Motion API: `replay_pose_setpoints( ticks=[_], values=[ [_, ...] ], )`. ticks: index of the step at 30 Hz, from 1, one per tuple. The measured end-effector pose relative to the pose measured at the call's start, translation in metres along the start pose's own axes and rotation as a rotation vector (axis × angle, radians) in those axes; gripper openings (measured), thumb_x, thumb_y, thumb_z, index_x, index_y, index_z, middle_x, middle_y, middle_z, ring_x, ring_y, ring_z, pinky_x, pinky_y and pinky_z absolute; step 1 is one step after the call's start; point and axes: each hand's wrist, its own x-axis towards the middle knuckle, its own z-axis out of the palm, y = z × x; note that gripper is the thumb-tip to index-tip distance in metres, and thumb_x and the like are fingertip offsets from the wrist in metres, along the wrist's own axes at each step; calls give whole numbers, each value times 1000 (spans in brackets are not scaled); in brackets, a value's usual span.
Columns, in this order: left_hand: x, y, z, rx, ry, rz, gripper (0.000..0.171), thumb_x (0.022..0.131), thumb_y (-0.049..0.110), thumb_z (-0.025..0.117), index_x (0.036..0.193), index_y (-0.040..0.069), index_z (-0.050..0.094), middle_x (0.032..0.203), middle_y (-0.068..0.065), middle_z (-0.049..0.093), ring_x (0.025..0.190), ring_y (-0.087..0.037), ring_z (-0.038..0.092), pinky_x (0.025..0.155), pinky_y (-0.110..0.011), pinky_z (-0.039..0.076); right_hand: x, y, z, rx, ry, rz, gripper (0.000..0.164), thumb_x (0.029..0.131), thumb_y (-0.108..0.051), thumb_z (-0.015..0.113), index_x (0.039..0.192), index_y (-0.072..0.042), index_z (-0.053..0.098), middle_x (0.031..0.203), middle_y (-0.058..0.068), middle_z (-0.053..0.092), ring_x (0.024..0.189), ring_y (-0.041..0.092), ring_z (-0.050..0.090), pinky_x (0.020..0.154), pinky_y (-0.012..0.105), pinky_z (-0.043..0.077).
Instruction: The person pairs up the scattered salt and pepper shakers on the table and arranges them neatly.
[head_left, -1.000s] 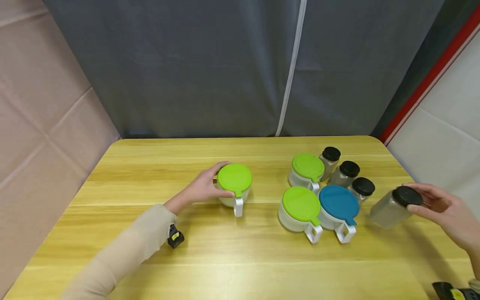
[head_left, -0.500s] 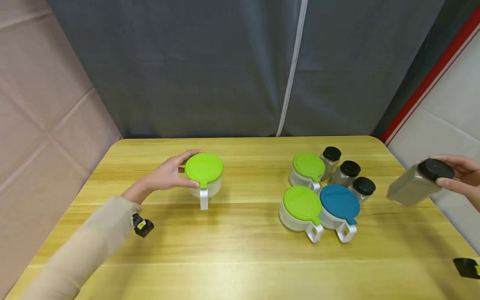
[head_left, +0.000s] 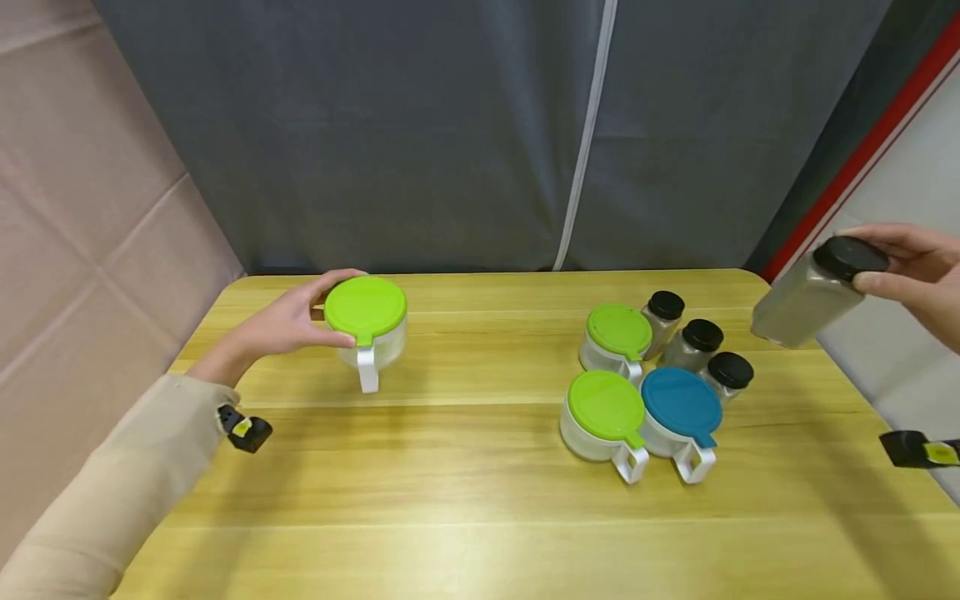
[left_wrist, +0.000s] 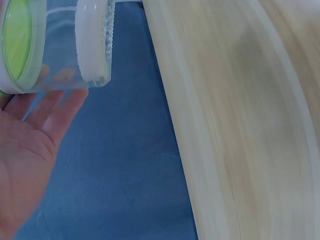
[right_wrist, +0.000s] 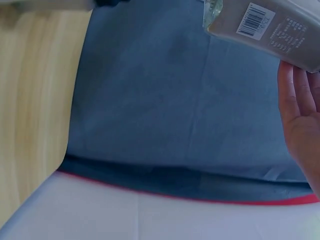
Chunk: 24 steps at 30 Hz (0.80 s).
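My left hand (head_left: 288,321) grips a clear seasoning jar (head_left: 367,321) with a green lid and a white handle, raised over the table's left side. In the left wrist view, the fingers reach under the jar's clear wall (left_wrist: 60,45), and a white layer shows at its base. On the far right, my right hand (head_left: 918,271) holds a square spice bottle (head_left: 798,300) near its black cap, tilted and lifted off the table. The bottle's barcode label (right_wrist: 256,21) shows in the right wrist view. Two green-lidded jars (head_left: 605,412) and a blue-lidded jar (head_left: 678,408) stand right of centre.
Behind and beside the lidded jars stand three black-capped spice bottles (head_left: 701,337) in a slanting row. The wooden table (head_left: 465,492) ends at a dark grey curtain (head_left: 375,142). A white panel with a red edge (head_left: 870,150) borders the right side.
The left hand has carried its green-lidded jar left, back and up. My right hand has raised the spice bottle from near the tabletop, first rightward, then upward. The standing jars and bottles stayed put.
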Motion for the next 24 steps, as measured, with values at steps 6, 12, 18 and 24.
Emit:
replay_pose_setpoints(
  ticks=[6,12,18,24],
  values=[
    [-3,0,-8,-15,8,-35,76,73,7,72,136,11,28,124,-7,39,104,-21,42,82,-23,42,27,5,7,-88,-97,62,45,84,16,45,127,9,37,118,13,47,95,18,48,80,18,40],
    [-5,-3,-11,-32,19,-61,76,73,6,71,136,11,29,125,-6,39,104,-21,42,81,-24,43,55,-13,59,11,-140,48,39,82,21,42,118,7,50,106,10,57,81,15,54,72,15,45],
    [-3,-5,-13,-44,27,-68,77,73,5,71,136,11,28,125,-7,38,104,-22,42,80,-23,43,78,-13,94,108,-243,48,41,82,22,39,118,6,50,105,10,58,85,16,56,74,19,46],
    [2,-10,-10,-52,21,-92,77,73,7,72,136,13,29,124,-7,39,105,-20,43,82,-25,42,95,0,125,-18,-291,62,39,83,13,47,119,-2,53,104,8,57,83,17,54,74,19,46]
  ],
)
